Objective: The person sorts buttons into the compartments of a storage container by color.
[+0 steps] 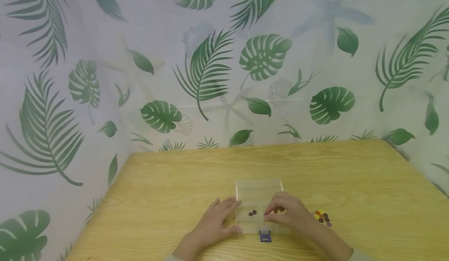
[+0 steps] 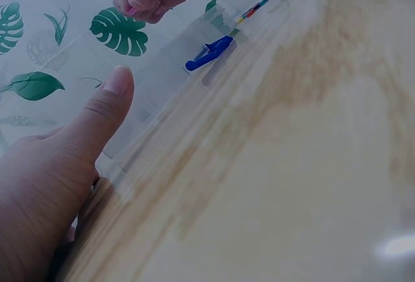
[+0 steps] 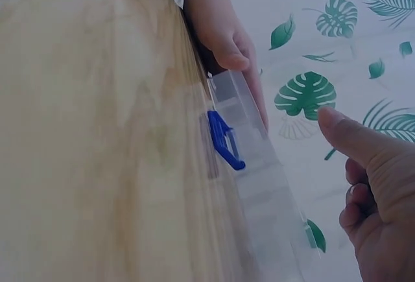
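A clear plastic box with compartments sits on the table, its transparent lid raised at the back. On its front edge is a blue latch. A couple of small dark round pieces lie in a compartment left of the middle. My left hand lies along the box's left side, fingers extended and thumb at the front corner. Over the right part of the box, my right hand pinches a small pinkish-purple piece between thumb and fingertips; most of it is hidden.
Right of the box, partly behind the right wrist, lies a group of small round pieces in yellow, orange, dark and purple. The wooden table meets a leaf-patterned cloth at the back and sides.
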Available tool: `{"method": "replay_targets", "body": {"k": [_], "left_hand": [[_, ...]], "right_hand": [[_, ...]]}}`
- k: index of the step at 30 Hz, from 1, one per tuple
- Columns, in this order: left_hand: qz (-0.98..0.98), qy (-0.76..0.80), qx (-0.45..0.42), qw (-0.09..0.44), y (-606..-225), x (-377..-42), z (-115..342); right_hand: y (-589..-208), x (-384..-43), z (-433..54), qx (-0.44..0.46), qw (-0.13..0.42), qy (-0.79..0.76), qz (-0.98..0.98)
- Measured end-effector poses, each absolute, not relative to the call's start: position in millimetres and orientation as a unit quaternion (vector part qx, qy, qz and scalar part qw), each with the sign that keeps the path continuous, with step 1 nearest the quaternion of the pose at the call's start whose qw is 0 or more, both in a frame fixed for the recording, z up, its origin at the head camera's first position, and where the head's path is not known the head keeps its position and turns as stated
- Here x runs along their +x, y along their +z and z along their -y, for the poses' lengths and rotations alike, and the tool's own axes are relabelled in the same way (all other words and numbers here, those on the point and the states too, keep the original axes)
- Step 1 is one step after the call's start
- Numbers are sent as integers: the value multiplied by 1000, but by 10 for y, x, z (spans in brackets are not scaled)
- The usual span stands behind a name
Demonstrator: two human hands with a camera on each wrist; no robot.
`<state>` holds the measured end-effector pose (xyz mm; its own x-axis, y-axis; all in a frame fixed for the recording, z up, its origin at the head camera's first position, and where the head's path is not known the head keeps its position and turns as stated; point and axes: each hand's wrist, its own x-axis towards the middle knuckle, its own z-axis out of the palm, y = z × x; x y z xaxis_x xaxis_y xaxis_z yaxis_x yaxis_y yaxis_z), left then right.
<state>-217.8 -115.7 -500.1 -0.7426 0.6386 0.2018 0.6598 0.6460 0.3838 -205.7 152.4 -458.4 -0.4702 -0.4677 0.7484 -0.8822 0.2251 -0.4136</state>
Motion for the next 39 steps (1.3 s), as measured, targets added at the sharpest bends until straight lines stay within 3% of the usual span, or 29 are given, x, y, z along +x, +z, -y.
{"method": "replay_targets", "body": {"k": [5,14,29,39], "left_hand": [[906,-225,-357,22,-4998,-2186,1151],[904,-229,-360,18,-4939,-2162,1153],[904,-232,-358,13,-4935,-2164,1143],[910,-218,-351,20,-4947,-2158,1136]], "right_hand": [[-4641,-2092,-1419,439,226,413,765],[-4624,-2048,-1202,363,143,403,828],[-4678,-2063,-1181,441,248,374,777],[-4701,-1985,-1356,423,272,385,774]]}}
